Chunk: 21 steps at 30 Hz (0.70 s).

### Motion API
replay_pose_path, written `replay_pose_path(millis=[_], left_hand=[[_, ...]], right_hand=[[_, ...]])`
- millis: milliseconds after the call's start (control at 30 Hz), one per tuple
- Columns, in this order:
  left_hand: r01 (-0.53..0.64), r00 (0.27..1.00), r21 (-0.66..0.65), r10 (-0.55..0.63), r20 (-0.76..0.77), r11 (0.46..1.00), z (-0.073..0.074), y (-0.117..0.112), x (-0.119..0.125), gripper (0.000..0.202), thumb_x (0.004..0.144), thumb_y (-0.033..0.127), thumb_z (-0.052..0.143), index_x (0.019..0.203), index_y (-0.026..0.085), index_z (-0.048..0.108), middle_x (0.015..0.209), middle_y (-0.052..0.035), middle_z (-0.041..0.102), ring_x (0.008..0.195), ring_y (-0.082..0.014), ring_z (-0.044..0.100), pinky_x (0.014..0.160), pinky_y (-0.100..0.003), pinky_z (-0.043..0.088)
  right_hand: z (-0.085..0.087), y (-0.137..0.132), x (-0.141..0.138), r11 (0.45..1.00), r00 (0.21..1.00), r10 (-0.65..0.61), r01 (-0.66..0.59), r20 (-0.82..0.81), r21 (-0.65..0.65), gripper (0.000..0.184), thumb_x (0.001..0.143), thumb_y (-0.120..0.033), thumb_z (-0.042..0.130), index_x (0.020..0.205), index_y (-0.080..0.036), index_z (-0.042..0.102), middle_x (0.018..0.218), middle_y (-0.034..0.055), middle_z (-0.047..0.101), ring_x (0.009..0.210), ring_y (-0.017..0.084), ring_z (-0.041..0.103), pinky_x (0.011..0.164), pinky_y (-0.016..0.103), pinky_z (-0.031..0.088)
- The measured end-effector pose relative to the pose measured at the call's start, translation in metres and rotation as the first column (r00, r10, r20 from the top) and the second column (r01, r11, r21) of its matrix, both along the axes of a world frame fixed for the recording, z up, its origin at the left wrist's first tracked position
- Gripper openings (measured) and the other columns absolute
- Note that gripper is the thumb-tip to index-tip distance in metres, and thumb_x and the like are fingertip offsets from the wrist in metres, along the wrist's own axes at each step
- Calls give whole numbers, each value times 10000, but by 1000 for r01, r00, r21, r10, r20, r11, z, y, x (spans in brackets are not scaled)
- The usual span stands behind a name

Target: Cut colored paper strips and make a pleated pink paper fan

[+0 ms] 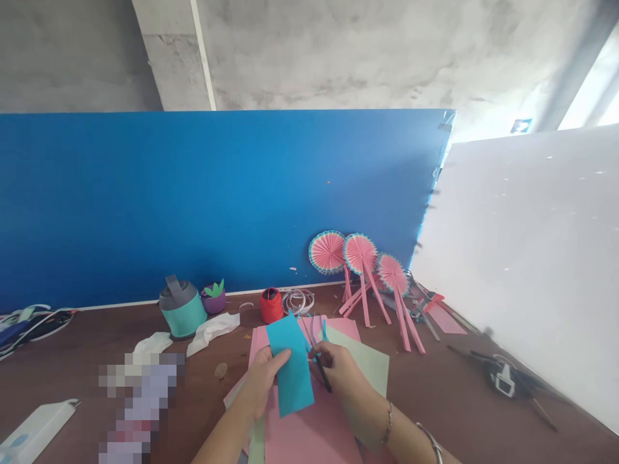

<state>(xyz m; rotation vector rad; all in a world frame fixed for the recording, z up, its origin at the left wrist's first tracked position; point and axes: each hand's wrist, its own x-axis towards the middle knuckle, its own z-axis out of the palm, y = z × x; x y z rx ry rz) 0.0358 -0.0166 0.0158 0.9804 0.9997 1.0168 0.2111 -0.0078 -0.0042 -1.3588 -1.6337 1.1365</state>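
My left hand (pixel 264 380) pinches a turquoise paper sheet (pixel 290 367) by its left edge and holds it upright over a pink sheet (pixel 309 432) on the brown table (pixel 435 399). My right hand (pixel 341 370) is closed round black scissors (pixel 320 368) at the turquoise sheet's right edge. Thin cut strips of turquoise paper curl away near the blades. A pale green sheet (pixel 370 361) lies under my right hand.
Three pink paper fans on sticks (pixel 360 258) lean on the blue board (pixel 193 193). A red thread spool (pixel 271 305), a teal container (pixel 182 309), a purple pot (pixel 214 298), white cloth (pixel 213 327) and a glue gun (pixel 505 380) lie about. A white board (pixel 532 258) stands on the right.
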Motion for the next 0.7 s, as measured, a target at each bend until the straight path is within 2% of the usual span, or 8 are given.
replay_pose_path(millis=[133,233,333,467,600,633,667,700], left_hand=[[-146,982,-5,145,-118,989,-4,14,-19,375,654,418,686,928,172,618,814,-61,714,708,-206,669,651,-318,526],[-219,898,107,243,-368,970,-6,24,-39,336,732,404,579,975,173,588,933,-75,712,808,-207,674,697,-319,529],[-252,813,146,291,-504,957,-7,32,-61,298,691,366,614,915,171,595,888,-73,714,834,-243,666,689,-330,520],[-307,609,188,344,-714,933,-4,38,-91,291,652,215,607,936,157,586,916,-133,692,925,-339,630,761,-420,473],[-355,367,310,436,-822,882,1,36,-93,552,708,173,511,1243,71,420,1295,-285,455,1241,-438,369,928,-558,314],[-333,307,368,469,-828,868,1,34,-85,592,734,177,482,1304,76,360,1369,-270,375,1307,-416,269,981,-556,256],[-235,202,465,510,-836,854,1,31,-74,581,768,194,444,1328,79,343,1381,-249,372,1323,-391,247,1009,-547,227],[-70,174,488,492,-853,870,-1,26,-60,556,793,216,424,1331,89,359,1374,-222,401,1320,-358,270,1027,-520,229]], right_hand=[[15,8,21,988,964,-153,149,215,37,278,679,-230,602,923,-204,469,483,-95,442,428,114,457,432,203,301],[15,18,39,956,829,-288,221,480,191,247,701,-196,582,914,-199,459,576,-39,525,567,159,531,505,222,304],[9,25,52,946,679,-324,249,658,208,216,716,-196,561,918,-181,487,737,47,616,709,211,592,550,244,305],[4,25,59,942,548,-334,230,767,246,229,741,-199,528,963,-147,530,899,128,639,883,264,602,638,283,358],[4,25,63,935,523,-347,252,778,249,293,737,-243,548,1012,-140,555,1027,148,627,983,280,582,726,305,388],[3,27,64,939,547,-332,272,768,213,327,727,-258,566,1032,-142,550,1028,142,633,970,276,592,719,303,393],[3,29,66,938,573,-327,291,752,186,359,711,-273,590,1043,-142,547,1018,137,641,949,272,603,706,299,399],[2,32,68,934,597,-338,307,728,181,387,692,-286,616,1044,-141,547,1006,131,648,926,267,613,690,293,404]])
